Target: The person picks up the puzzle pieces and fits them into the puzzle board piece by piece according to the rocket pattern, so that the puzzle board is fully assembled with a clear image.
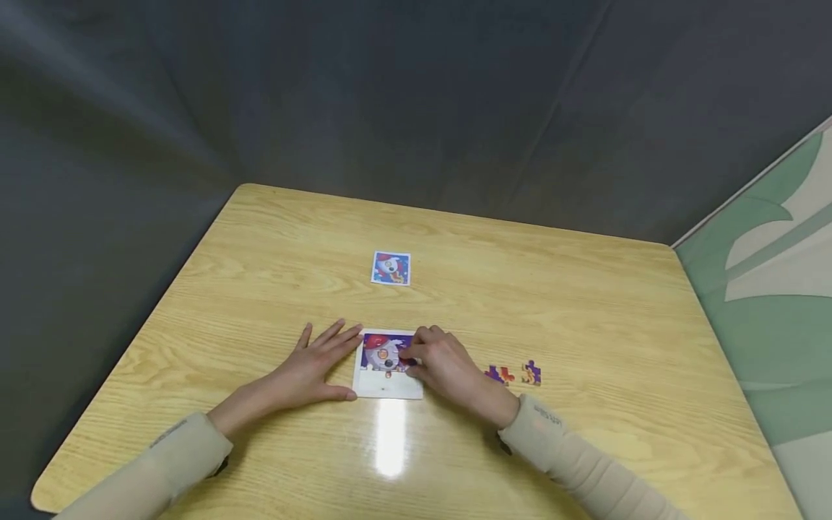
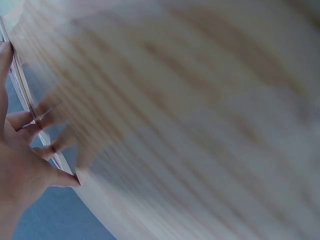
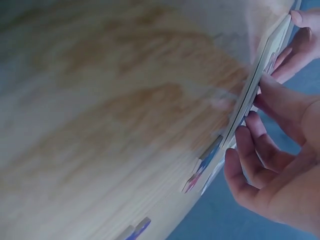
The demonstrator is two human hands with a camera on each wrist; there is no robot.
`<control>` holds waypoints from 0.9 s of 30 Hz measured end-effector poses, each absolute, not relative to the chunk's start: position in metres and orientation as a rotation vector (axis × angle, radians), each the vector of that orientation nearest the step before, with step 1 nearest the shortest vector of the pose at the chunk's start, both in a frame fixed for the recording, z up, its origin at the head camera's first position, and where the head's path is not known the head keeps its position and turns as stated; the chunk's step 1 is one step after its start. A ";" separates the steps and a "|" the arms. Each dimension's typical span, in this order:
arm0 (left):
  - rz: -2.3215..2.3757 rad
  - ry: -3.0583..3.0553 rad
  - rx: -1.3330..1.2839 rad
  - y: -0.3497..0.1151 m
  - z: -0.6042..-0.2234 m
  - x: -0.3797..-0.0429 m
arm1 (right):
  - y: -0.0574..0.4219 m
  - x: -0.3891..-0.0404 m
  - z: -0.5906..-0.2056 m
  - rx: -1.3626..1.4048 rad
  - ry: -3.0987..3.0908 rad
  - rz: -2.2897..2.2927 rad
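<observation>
A white-framed jigsaw puzzle [image 1: 390, 386] lies on the table in front of me, its upper part filled with a picture of a grey character in a red hat. Blank white backing shows in its lower part. My left hand [image 1: 308, 368] is spread at the frame's left side, fingers straight, fingertips and thumb touching its edge. Over the right part of the puzzle, my right hand [image 1: 448, 365] pinches a puzzle piece [image 1: 407, 361] between thumb and index finger, mostly hidden by them. Its other fingers are curled by the frame's edge in the right wrist view.
Loose puzzle pieces, a purple-and-red one [image 1: 500, 374] and a purple-and-orange one [image 1: 531, 373], lie right of my right hand. A small square picture card [image 1: 391, 268] lies beyond the puzzle. The wooden table [image 1: 273, 238] meets dark curtains and a green-patterned panel [image 1: 767, 303].
</observation>
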State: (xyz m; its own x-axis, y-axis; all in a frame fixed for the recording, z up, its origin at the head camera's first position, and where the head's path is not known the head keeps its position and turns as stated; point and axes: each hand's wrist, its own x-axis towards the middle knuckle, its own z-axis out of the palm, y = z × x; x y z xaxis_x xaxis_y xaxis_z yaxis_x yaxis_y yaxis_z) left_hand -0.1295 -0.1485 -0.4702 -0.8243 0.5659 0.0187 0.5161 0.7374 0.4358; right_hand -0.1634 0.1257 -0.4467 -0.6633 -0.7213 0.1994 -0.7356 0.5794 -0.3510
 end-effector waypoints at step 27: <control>0.629 2.820 0.876 -0.148 -0.476 -0.130 | 0.126 -0.145 -0.446 1.187 -2.808 0.370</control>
